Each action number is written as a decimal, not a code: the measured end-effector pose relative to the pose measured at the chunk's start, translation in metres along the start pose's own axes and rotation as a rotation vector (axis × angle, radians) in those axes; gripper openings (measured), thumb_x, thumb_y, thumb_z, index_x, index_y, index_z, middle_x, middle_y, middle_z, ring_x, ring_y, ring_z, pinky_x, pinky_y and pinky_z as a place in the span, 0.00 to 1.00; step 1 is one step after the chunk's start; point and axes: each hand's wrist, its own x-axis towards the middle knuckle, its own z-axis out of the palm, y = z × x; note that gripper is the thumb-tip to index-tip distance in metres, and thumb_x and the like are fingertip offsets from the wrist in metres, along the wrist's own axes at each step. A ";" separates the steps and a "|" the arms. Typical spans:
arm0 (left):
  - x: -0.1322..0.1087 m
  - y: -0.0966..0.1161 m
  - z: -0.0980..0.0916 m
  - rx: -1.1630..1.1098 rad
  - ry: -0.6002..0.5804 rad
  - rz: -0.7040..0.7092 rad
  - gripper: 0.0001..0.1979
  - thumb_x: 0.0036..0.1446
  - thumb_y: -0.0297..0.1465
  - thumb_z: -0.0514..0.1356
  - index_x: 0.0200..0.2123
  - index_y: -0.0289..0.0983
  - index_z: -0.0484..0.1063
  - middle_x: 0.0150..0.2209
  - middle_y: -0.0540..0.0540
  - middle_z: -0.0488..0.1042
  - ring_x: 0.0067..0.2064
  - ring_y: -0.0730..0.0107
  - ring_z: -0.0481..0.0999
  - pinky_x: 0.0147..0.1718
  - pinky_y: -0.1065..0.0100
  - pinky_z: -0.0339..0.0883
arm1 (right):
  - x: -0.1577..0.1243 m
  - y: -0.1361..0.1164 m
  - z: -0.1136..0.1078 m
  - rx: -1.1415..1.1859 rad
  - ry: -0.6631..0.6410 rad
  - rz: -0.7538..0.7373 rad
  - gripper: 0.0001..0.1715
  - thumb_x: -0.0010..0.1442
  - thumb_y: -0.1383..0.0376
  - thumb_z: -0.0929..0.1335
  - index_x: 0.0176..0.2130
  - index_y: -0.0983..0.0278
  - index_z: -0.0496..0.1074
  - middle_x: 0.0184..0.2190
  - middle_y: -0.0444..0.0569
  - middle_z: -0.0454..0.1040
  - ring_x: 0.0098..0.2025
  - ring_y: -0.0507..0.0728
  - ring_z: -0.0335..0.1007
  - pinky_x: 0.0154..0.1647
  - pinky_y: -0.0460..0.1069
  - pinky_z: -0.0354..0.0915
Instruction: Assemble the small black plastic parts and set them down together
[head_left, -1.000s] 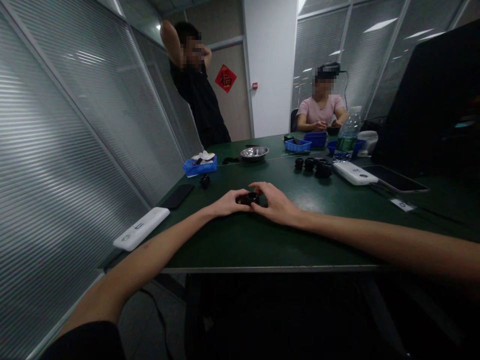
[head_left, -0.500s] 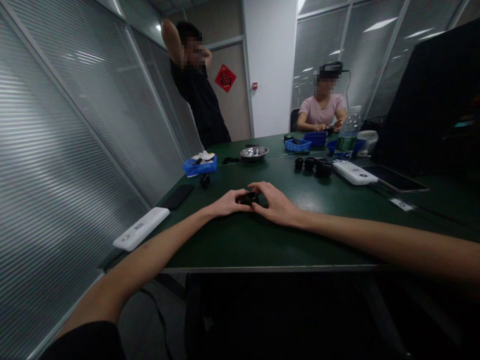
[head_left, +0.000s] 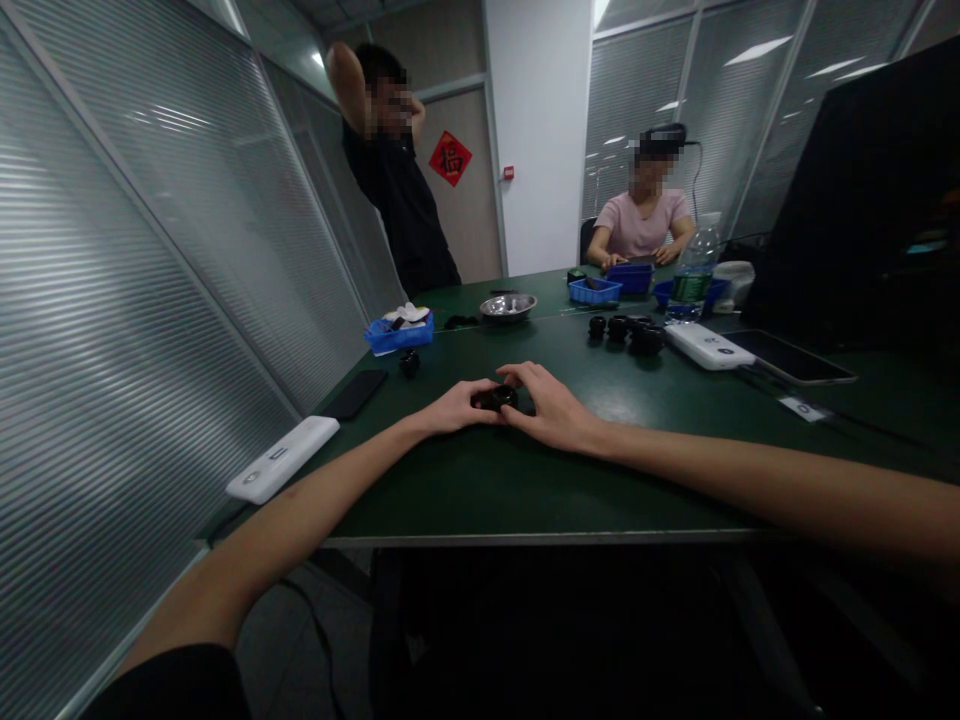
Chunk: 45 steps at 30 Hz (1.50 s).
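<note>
Both hands meet at the middle of the dark green table [head_left: 480, 490], around a small glossy black round part [head_left: 501, 398]. My left hand [head_left: 457, 407] grips it from the left, fingers behind and thumb in front. From the right, my right hand [head_left: 553, 410] curls round it, thumb at its near side and fingers arched over its far side. The fingers cover much of the part, and its exact kind does not show. A similar small black part [head_left: 409, 363] stands on the table beyond my left hand. Several more black parts [head_left: 643, 337] stand grouped to the far right.
At left lie a white power bank [head_left: 285, 460] and a black phone [head_left: 358, 394]. Farther back are a blue basket [head_left: 401, 334], a metal bowl [head_left: 508, 308] and blue trays [head_left: 595, 292]. A bottle [head_left: 691, 285], another power bank [head_left: 709, 346] and a tablet [head_left: 787, 357] occupy the right. Two people are beyond.
My hands stay in place around the black part, which appears slightly turned or tilted. Across the table, the seated person's hands have moved apart and down towards a blue tray.
</note>
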 end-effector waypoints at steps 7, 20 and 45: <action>0.000 -0.003 0.000 -0.003 -0.004 0.007 0.27 0.55 0.43 0.69 0.53 0.33 0.74 0.45 0.45 0.75 0.40 0.68 0.69 0.39 0.67 0.61 | 0.000 -0.001 -0.001 0.008 -0.026 0.006 0.29 0.64 0.61 0.70 0.62 0.63 0.65 0.52 0.56 0.72 0.53 0.64 0.70 0.56 0.62 0.70; 0.000 -0.004 0.000 0.007 0.003 -0.003 0.28 0.55 0.44 0.69 0.53 0.33 0.74 0.44 0.46 0.75 0.39 0.68 0.70 0.38 0.67 0.61 | 0.000 0.001 0.001 0.028 -0.023 -0.014 0.29 0.64 0.64 0.69 0.62 0.62 0.64 0.54 0.56 0.71 0.55 0.64 0.70 0.58 0.63 0.69; 0.001 -0.007 0.000 -0.001 0.000 0.005 0.27 0.55 0.42 0.69 0.53 0.33 0.74 0.43 0.46 0.74 0.40 0.67 0.70 0.39 0.67 0.62 | 0.000 -0.001 -0.001 0.024 -0.028 -0.006 0.29 0.64 0.62 0.70 0.62 0.63 0.65 0.54 0.57 0.71 0.54 0.65 0.70 0.56 0.63 0.69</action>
